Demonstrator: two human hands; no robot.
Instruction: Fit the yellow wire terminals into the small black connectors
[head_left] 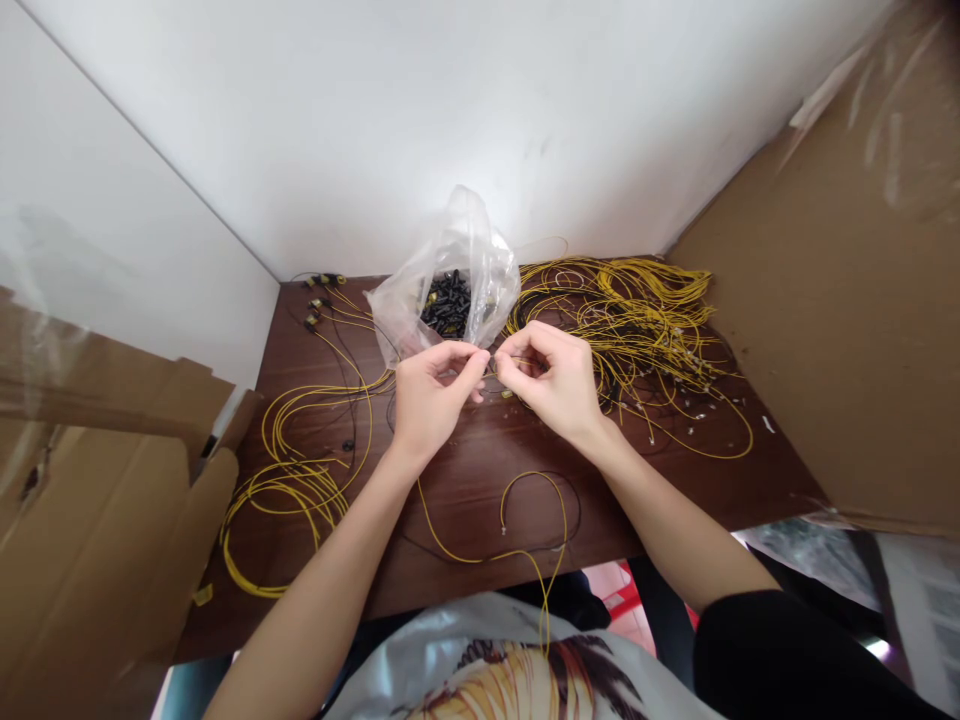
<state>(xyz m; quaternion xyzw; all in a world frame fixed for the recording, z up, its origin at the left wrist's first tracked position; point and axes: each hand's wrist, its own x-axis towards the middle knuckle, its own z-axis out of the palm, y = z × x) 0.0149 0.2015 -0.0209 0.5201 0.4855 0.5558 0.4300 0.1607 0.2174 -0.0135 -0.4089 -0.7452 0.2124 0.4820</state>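
Note:
My left hand (441, 390) is closed in a pinch, its thumb and index fingertips meeting over the middle of the table. Facing it, my right hand (551, 378) is pinched too, with the fingertips of both hands almost touching. A small dark bit shows between them, too small to name. A thin yellow wire (450, 555) runs from behind my left wrist, curves down past the table's front edge, and loops back to a bare end. Just behind my hands stands an open clear plastic bag (397, 305) with many small black parts (448, 302) inside.
A tangled pile of yellow wires (637, 300) covers the table's back right. Coiled yellow wires (259, 545) lie on the left, and several with black-and-yellow ends (315, 305) at the back left. Cardboard (847, 300) walls the right side; more cardboard (97, 480) is on the left.

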